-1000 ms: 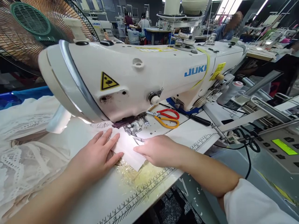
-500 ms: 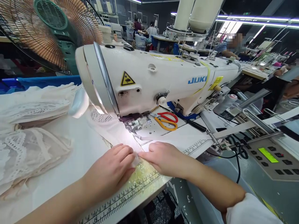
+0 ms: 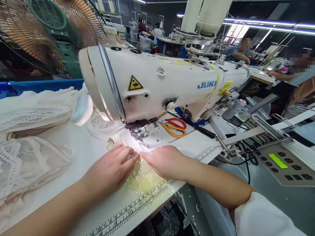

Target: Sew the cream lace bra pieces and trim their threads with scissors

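Observation:
A white JUKI sewing machine [image 3: 172, 85] stands across the white table [image 3: 73, 157]. My left hand [image 3: 112, 168] lies flat, fingers together, on a pale fabric piece [image 3: 123, 137] just before the presser foot [image 3: 137, 132]. My right hand [image 3: 164, 160] rests palm down beside it, fingertips meeting the left hand's at the fabric edge. Yellowed tape [image 3: 141, 178] covers the table under both hands. Cream lace fabric [image 3: 31, 154] is heaped at the left.
Red and yellow scissors [image 3: 174, 127] and a black-handled tool [image 3: 204, 131] lie behind the needle. A control panel with a green display [image 3: 278, 161] sits at right. A fan [image 3: 49, 32] stands back left. Thread cones [image 3: 206, 16] rise behind. Other people work at distant tables.
Both hands slid back toward me along the fabric, then edged forward again near the presser foot. The white piece once seen under my hands is now mostly hidden. The view shifted.

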Motion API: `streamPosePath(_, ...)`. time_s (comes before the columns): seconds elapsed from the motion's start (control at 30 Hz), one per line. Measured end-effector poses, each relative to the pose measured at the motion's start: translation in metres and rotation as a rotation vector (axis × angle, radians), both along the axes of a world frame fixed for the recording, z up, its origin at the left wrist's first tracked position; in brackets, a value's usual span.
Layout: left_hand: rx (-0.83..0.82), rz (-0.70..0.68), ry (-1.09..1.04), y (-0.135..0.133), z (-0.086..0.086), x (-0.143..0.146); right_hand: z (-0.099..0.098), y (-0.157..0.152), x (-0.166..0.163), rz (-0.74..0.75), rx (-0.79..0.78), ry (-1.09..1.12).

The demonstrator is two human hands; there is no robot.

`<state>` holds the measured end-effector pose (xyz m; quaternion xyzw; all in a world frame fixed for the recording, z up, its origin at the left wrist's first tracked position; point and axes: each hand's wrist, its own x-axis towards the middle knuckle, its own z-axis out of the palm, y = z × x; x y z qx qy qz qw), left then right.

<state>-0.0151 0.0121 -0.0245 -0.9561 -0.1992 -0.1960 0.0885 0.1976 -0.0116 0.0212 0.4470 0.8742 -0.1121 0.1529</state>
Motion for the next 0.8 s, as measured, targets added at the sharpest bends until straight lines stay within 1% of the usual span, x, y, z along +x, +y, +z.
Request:
streamPosePath(0.17, 0.001, 0.017, 0.006, 0.011, 0.005, -0.004, 0.006, 0.007, -0.012, -0.04, -0.036, -0.078)
streamPosePath(0.27, 0.005, 0.018, 0.031, 0.017, 0.004, -0.007, 0.01, 0.011, -0.018, -0.065, -0.046, -0.104)
streamPosePath(0.4, 0.011, 0.066, 0.018, 0.024, 0.002, -0.009, 0.017, 0.016, -0.026, -0.119, -0.101, -0.155)
streamPosePath(0.5, 0.01, 0.077, 0.036, 0.031, 0.002, -0.01, 0.019, 0.019, -0.031, -0.129, -0.12, -0.194)
streamPosePath(0.7, 0.015, 0.088, 0.067, 0.043, 0.002, -0.015, 0.014, 0.016, -0.035, -0.106, -0.11, -0.205)
streamPosePath(0.8, 0.048, 0.103, 0.072, 0.049, 0.003, -0.018, 0.006, 0.012, -0.032, -0.11, -0.06, -0.164)
